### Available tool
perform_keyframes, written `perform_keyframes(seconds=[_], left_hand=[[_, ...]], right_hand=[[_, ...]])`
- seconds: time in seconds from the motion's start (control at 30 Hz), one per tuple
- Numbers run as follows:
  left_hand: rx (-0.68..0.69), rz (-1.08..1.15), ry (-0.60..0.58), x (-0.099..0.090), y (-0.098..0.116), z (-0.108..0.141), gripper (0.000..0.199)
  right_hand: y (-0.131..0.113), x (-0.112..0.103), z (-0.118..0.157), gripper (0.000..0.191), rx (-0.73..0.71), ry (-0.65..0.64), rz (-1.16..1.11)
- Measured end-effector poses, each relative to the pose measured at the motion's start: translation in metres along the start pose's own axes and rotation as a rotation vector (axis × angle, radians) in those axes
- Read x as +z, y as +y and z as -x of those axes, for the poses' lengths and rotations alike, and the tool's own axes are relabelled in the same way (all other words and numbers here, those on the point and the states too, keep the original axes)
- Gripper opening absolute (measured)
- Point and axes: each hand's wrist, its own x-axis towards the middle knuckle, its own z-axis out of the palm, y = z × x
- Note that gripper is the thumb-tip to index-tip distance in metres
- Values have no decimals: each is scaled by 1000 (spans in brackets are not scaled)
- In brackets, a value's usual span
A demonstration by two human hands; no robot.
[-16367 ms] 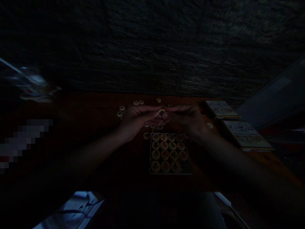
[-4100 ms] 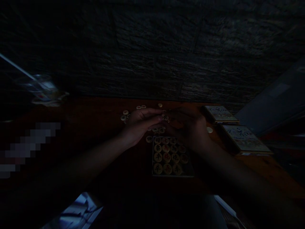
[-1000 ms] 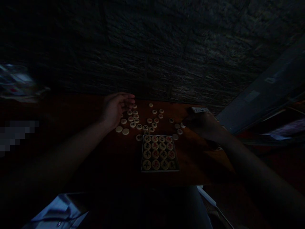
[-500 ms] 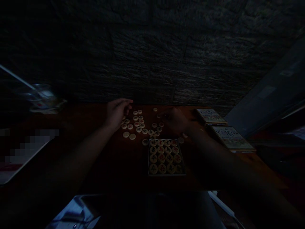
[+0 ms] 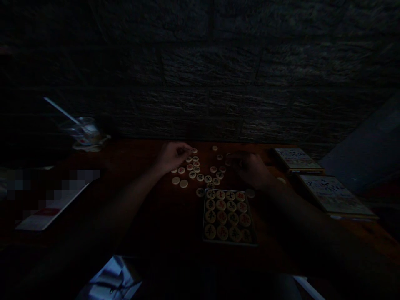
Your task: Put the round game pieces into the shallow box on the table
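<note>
Left hand point(image 5: 173, 157): held at eleven o'clock from the tray point(image 5: 229, 243); thumb and fingertips are drawn together at a small disc point(image 5: 194, 151); whether it is gripped cannot be told.
Right hand point(image 5: 253, 170): held at one o'clock, fingers curled; whether anything is held cannot be told.
Loose discs point(image 5: 200, 177): scattered mostly at eleven o'clock, between the hands.
Tray: filled with four rows of four discs, marked in red or black.
Flat boxes point(image 5: 333, 192): placed at two o'clock.
Cup point(image 5: 86, 132): placed at ten o'clock, fitted with a straw point(image 5: 61, 109).
</note>
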Motion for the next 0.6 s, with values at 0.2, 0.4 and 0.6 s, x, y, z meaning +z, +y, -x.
perform_keyframes(seconds=[0.2, 0.4, 0.6], left_hand=[[292, -143, -398, 6, 10, 5, 26], [220, -186, -436, 8, 13, 8, 25], [195, -170, -388, 8, 19, 11, 11]], right_hand=[[-1, 2, 1, 30, -11, -11, 0], [-5, 1, 2, 32, -25, 1, -50], [-6, 1, 3, 32, -15, -4, -40]])
